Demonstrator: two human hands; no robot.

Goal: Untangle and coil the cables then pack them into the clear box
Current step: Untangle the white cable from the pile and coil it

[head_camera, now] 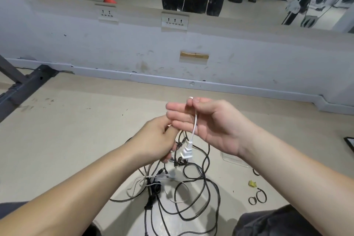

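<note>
Cable (pixel 195 126) pinched btwn right hand (pixel 216 128) fingers (pixel 200 103); plug (pixel 186 152) dangling.

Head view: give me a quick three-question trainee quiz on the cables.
1. True or false: the thin white cable lies flat on the beige floor.
2. Which hand pinches its top? A) left B) right
3. Fill in: the white cable's lower end carries a white ___.
Key: 1 false, it hangs above the tangle of black cables; 2 B, the right hand; 3 plug.
</note>
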